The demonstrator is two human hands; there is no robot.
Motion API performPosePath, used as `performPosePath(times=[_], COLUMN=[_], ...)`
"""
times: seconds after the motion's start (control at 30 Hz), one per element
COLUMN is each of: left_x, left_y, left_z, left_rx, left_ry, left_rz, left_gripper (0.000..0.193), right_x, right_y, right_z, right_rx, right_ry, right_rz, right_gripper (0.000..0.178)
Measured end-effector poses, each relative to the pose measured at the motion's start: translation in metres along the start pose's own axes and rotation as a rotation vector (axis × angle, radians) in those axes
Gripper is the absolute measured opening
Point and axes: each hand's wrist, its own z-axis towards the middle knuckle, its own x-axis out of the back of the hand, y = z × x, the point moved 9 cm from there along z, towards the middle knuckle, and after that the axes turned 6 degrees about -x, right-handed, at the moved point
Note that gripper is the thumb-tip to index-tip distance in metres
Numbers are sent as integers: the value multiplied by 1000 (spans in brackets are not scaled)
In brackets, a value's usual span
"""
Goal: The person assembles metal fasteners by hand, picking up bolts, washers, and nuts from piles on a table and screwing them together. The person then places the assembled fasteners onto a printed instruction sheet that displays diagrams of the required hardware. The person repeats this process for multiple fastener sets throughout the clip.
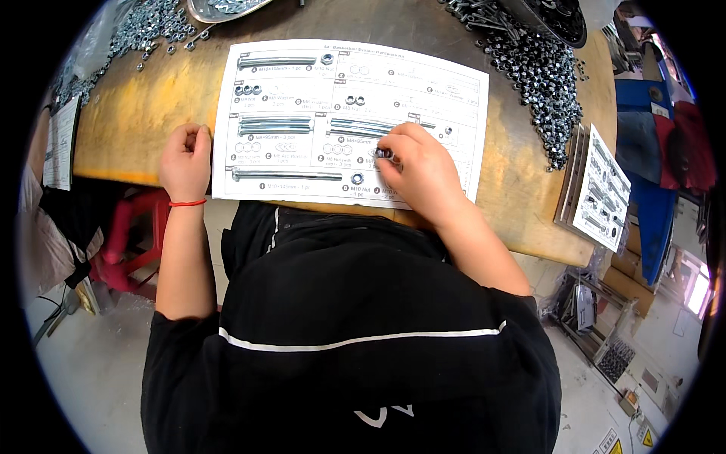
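Note:
A white printed card (302, 102) with pictures of hardware lies on the table in front of me. Shiny bolts (276, 125) and a long bolt (287, 175) rest on its printed spaces, along with several nuts (248, 90). My right hand (423, 174) is over the card's lower right part, its thumb and fingers closed on small dark nuts (384, 153); their exact number is hidden. Beside the card's left edge, my left hand (186, 163) rests on the table with fingers curled closed. Whatever it may hold is hidden.
Heaps of loose nuts lie at the far left (155, 26) and right (541, 91), near a metal tray (227, 9) and a dark bowl (552, 19). A stack of cards (597, 189) stands at the table's right edge. A red stool (140, 234) is below left.

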Motion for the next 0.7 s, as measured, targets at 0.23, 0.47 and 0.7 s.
performPosePath(times=[0.23,0.47,0.7], left_x=[-6,-38,-41], left_y=[8,64,71], left_z=[1,6,13], left_rx=[69,152,273], left_ry=[-60,-239,-349], left_rz=[-330,-582,-810], left_gripper=[25,54,54], right_x=[11,77,77], right_y=[6,104,141], right_z=[-7,-53,-88], right_rx=[-19,-421,-708], right_ry=[61,494,458], right_rz=[-39,-207,112], right_gripper=[21,33,28])
